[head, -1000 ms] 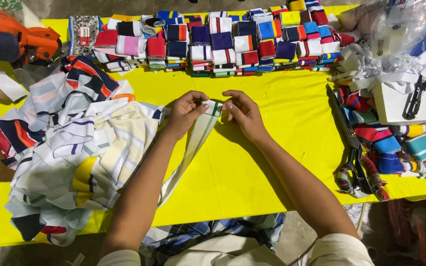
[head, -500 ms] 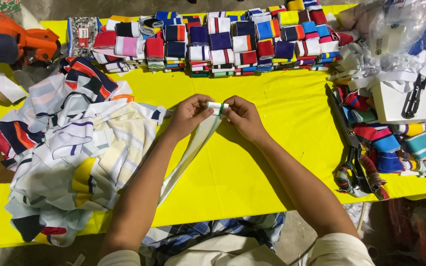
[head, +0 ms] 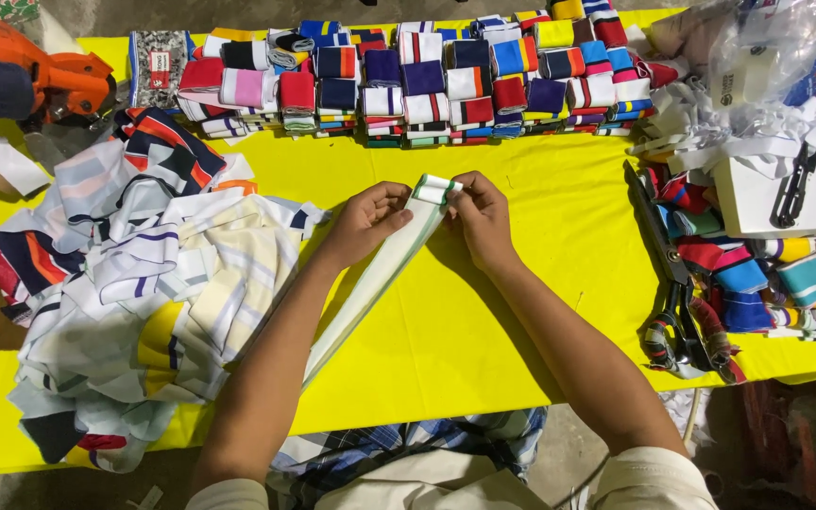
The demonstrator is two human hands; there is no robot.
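A long white knit strip with green edge stripes runs from the table's near edge up to my hands. Its top end is rolled into a small fold between my fingers. My left hand pinches the strip from the left. My right hand pinches the rolled end from the right. Both hands rest over the yellow table cover near its middle.
Rows of rolled striped strips line the far edge. A loose pile of striped strips lies at left. Large scissors and more rolls sit at right, beside a white box and a plastic bag.
The rolled end of the strip has grown slightly as my fingers turned it; both hands stay at the same spot on the table.
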